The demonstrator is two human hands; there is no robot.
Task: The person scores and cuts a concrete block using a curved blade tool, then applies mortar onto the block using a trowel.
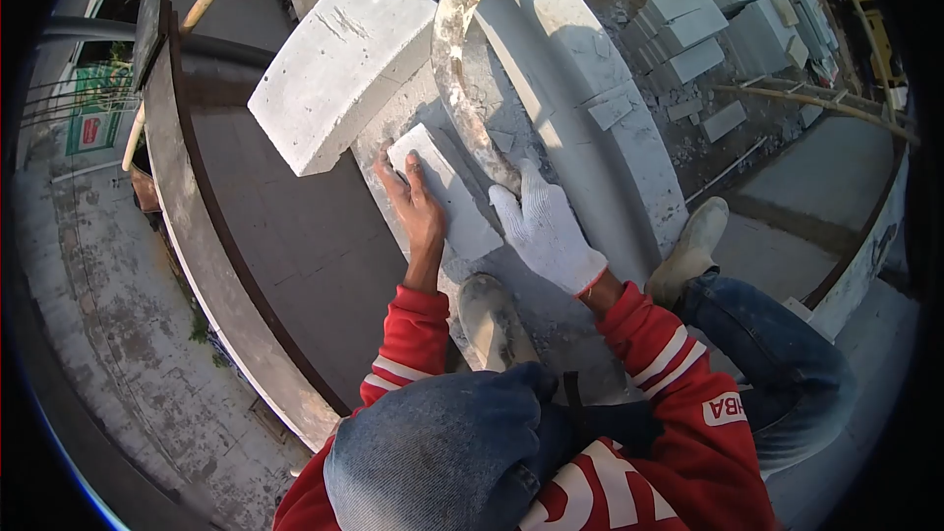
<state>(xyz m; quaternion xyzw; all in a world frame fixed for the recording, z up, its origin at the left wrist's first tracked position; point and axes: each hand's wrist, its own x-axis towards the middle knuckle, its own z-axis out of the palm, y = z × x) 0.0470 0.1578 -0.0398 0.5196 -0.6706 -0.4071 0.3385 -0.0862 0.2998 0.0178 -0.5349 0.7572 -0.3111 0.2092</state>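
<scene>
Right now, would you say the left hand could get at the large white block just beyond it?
Probably yes: the bare left hand rests against the small block, and the large white block lies just ahead, with nothing visible in between.

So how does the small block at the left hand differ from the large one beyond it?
The large white block is clearly bigger than the small white block. The left hand touches the small white block, while neither hand touches the large white block. Dark scratches mark the large white block's face; none show on the small white block. Both are pale.
</scene>
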